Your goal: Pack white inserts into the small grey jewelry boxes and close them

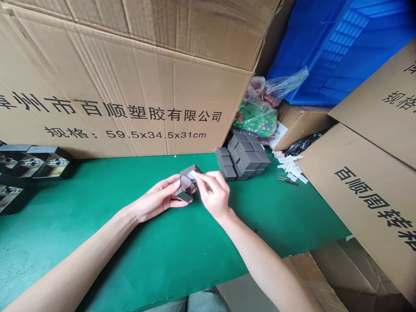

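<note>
Over the middle of the green table, my left hand grips a small dark grey box by its side, the open face turned up towards me. Pale lining shows inside it. My right hand is closed in a pinch at the box's right edge, fingertips on a small white piece just inside the opening. The fingers partly cover that piece, so its full shape is hidden. Right of my hands stands a stack of closed grey boxes.
Loose white strips and tweezers lie at the right. Open dark boxes stand far left. A large carton walls the back; another carton bounds the right. Behind are plastic bags and a blue crate.
</note>
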`<state>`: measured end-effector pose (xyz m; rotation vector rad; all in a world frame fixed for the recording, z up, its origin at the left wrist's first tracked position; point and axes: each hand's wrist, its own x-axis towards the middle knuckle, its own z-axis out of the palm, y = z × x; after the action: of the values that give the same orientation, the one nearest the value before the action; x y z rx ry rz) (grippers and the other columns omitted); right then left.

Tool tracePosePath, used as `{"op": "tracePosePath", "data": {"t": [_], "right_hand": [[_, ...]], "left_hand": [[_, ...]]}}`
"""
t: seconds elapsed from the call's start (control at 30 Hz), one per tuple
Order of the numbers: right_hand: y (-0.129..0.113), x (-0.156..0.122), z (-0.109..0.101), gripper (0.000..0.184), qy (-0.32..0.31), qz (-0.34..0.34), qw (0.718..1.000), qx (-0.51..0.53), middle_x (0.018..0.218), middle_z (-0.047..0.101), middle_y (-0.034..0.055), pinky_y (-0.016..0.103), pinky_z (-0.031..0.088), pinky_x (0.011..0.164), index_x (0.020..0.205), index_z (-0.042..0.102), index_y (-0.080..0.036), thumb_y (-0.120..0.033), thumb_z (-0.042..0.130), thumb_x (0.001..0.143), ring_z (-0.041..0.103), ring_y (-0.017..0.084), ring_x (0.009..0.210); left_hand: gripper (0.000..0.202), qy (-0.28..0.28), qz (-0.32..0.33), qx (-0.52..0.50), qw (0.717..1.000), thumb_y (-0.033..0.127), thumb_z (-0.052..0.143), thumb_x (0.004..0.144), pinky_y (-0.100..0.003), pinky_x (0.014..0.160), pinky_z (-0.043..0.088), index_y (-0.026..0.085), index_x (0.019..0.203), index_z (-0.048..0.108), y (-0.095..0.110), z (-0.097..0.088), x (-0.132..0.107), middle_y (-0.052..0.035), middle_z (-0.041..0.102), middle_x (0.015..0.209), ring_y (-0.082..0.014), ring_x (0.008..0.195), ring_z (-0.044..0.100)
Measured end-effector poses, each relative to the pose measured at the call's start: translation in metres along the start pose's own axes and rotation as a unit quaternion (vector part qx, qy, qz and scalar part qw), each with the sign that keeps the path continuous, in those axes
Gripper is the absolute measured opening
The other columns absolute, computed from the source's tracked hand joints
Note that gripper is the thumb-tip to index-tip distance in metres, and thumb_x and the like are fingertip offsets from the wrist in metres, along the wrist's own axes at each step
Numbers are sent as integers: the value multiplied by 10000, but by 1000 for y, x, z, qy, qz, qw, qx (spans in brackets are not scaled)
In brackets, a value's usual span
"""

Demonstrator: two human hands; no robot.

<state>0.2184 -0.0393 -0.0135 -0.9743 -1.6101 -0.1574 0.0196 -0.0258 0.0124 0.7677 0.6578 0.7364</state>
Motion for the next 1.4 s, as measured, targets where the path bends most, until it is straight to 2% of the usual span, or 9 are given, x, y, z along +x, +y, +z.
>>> {"op": "tracePosePath", "data": {"t": [0.2, 0.37, 0.43, 0.57, 0.77, 0.9, 1.1, 1.3, 1.4], "right_hand": [[-7, 5, -1, 75, 21, 48, 998, 32, 877, 626, 50, 266, 517, 598, 1014, 621, -198, -205, 636, 941, 577, 136, 692], [-9, 5, -1, 206, -50, 59, 995, 55, 1046, 698, 112, 326, 573, 776, 1150, 615, -190, -283, 569, 973, 663, 190, 896], [-10, 4, -2, 178, -90, 80, 991, 61, 967, 725, 83, 316, 574, 779, 1095, 630, -202, -318, 552, 985, 678, 184, 859], [-12, 1, -4, 202, -120, 153, 978, 80, 778, 706, 29, 270, 540, 641, 894, 612, -211, -389, 558, 975, 648, 158, 684], [-16, 2, -5, 141, -110, 214, 964, 111, 723, 698, 3, 265, 528, 596, 825, 599, -232, -327, 566, 924, 653, 165, 656], [-17, 4, -6, 116, -109, 210, 966, 104, 739, 715, 3, 271, 536, 611, 793, 595, -234, -283, 575, 897, 659, 167, 663], [-13, 2, -6, 130, -118, 180, 973, 79, 753, 710, 0, 279, 542, 642, 789, 578, -238, -261, 568, 916, 659, 166, 684], [-13, -1, -4, 130, -96, 66, 992, 47, 894, 728, 66, 304, 569, 733, 990, 620, -213, -299, 524, 1006, 679, 184, 800], [-11, -1, -3, 200, -110, 51, 992, 42, 992, 738, 83, 318, 584, 797, 1152, 613, -209, -324, 500, 1033, 692, 194, 892]], "left_hand": [[430, -30, -10, 5, 999, 304, 851, 802, -361, 778, 677, 197, 1199, 722, 1, -1, -1, -99, 779, 1041, -243, 850, 790], [427, -62, -33, 19, 997, 369, 860, 781, -326, 714, 677, 209, 1167, 772, 3, 0, -4, -94, 775, 987, -229, 774, 785], [396, -76, -39, 32, 996, 387, 843, 797, -304, 691, 669, 186, 1134, 794, 2, -1, -4, -103, 770, 916, -226, 752, 776], [365, -87, -40, 61, 994, 403, 835, 801, -273, 664, 652, 164, 1078, 825, 1, -3, -3, -101, 748, 834, -193, 711, 730], [440, -80, -40, 101, 991, 361, 859, 780, -404, 846, 651, 203, 1185, 798, -2, -4, -3, -104, 739, 977, -202, 839, 706], [477, -89, -31, 115, 989, 347, 857, 785, -373, 870, 622, 204, 1233, 777, -6, -5, -3, -91, 730, 959, -190, 833, 689], [446, -98, -17, 133, 986, 340, 829, 816, -302, 810, 594, 212, 1239, 771, -10, -7, -2, -85, 729, 953, -174, 807, 662], [545, -92, -23, 122, 988, 427, 846, 786, -326, 789, 613, 210, 1278, 755, -1, -7, -3, -101, 737, 964, -186, 801, 667], [518, -91, -17, 116, 989, 426, 839, 798, -293, 749, 617, 208, 1261, 762, 2, -9, -2, -94, 732, 949, -170, 794, 657]]}}
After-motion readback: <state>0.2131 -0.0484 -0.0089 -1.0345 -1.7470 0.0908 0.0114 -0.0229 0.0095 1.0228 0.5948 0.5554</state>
